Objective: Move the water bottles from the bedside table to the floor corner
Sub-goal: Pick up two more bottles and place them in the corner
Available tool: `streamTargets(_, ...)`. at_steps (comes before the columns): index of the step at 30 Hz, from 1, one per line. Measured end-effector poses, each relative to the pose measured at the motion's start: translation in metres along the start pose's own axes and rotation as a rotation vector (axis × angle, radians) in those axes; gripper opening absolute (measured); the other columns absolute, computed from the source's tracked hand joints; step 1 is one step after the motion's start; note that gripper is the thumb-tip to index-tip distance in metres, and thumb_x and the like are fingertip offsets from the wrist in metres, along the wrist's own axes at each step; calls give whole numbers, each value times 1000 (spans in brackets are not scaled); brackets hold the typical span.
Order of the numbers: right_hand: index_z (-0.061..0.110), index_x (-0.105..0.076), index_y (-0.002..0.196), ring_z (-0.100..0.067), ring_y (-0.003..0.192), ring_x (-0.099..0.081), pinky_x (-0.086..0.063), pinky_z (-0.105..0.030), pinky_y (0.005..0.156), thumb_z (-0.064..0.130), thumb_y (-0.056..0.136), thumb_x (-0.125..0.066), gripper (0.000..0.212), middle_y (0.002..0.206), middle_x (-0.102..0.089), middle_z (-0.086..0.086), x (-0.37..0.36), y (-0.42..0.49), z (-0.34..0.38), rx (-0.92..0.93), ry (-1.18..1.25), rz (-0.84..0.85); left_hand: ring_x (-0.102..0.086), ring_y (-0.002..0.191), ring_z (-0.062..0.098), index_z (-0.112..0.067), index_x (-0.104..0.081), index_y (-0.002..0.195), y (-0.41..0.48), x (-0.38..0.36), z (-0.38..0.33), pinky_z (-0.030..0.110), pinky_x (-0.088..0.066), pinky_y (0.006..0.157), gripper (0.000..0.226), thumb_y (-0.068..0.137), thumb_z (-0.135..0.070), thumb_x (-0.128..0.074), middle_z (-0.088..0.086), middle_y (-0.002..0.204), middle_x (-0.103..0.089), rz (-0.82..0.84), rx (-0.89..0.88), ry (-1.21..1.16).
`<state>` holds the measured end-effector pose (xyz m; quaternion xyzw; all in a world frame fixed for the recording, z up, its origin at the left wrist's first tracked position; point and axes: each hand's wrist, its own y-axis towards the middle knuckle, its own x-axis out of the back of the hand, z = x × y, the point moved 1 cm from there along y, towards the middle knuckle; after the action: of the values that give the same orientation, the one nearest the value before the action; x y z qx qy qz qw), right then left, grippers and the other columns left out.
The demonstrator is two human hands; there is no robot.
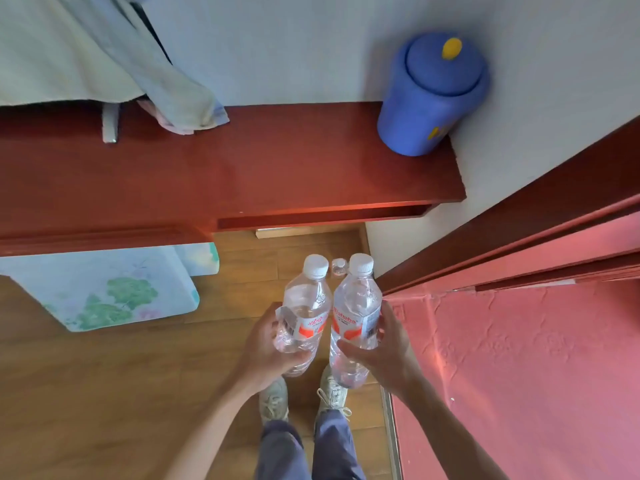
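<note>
I hold two clear plastic water bottles with white caps and red-and-white labels above the wooden floor. My left hand grips the left bottle around its lower body. My right hand grips the right bottle the same way. Both bottles stand nearly upright, side by side, in front of the red-brown bedside table. A third small clear bottle stands on the floor in the corner by the wall, seen between the two caps.
A blue lidded container stands at the table's right end against the wall. Cloth hangs over the table's left part. A floral-patterned mattress lies at the left. A pink textured door stands at the right. My shoes are below the bottles.
</note>
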<state>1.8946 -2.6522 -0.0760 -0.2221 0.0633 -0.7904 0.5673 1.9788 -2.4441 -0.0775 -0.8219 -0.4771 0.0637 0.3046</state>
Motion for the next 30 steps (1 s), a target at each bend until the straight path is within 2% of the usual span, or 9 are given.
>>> streamTargets(5,32,-53,121,-19,105,-66,-58,-42,88,31,59,-90,72,110,-67,10,-18,26,-57,-20,-30,44,-68,88,1,-22,-64,93,34,-6,49,13,-50,72,56,47,-6,-90,-16,90,-74,-44,27,-29)
streamTargets(8,31,-53,122,-20,106,-65,-56,-45,90,33,55,-89,76,112,-66,6,-34,45,-101,-35,-74,81,-69,86,12,-16,-67,94,59,-8,83,27,-55,76,54,43,-25,-81,-3,89,-74,-73,7,-6)
streamTargets(10,25,-56,120,-21,102,-66,-55,-49,88,34,55,-87,72,110,-66,4,-47,57,-131,-28,-116,118,-68,80,14,-13,-68,92,78,-9,108,30,-55,72,48,46,-24,-76,-1,84,-73,-74,8,1)
streamTargets(15,16,-59,121,-11,100,-61,-47,-28,86,29,57,-90,73,110,-65,7,-75,89,-191,34,-288,177,-67,79,11,-14,-66,97,121,-13,168,27,-56,69,45,55,1,-75,0,87,-72,-56,37,21)
streamTargets(19,29,-58,121,-22,105,-65,-52,-44,94,40,54,-86,73,112,-68,3,-98,119,-241,34,-248,203,-63,70,2,-14,-65,93,156,-22,210,17,-51,56,46,62,19,-70,-2,79,-69,-49,20,55)
streamTargets(23,35,-53,123,-24,108,-63,-51,-52,94,46,50,-82,79,111,-65,7,-117,160,-294,5,-229,197,-66,84,14,-13,-64,104,206,-28,262,13,-51,60,53,59,14,-73,-1,90,-69,-111,22,88)
streamTargets(25,34,-53,126,-21,109,-63,-51,-50,95,45,49,-82,83,112,-64,11,-123,186,-315,6,-221,183,-68,85,18,-11,-65,102,235,-33,284,21,-55,66,53,54,7,-77,1,90,-71,-116,10,84)
streamTargets(27,28,-54,129,-18,112,-61,-50,-47,99,34,52,-88,84,116,-64,10,-129,213,-334,8,-218,180,-69,87,19,-13,-66,100,265,-36,301,35,-58,72,55,47,-4,-75,2,92,-72,-129,-8,108)
streamTargets(30,22,-53,131,-13,113,-59,-46,-40,102,15,61,-90,80,118,-64,10,-137,255,-361,58,-246,193,-68,84,18,-12,-66,97,311,-46,324,35,-56,73,53,45,-9,-75,1,89,-72,-144,-68,154)
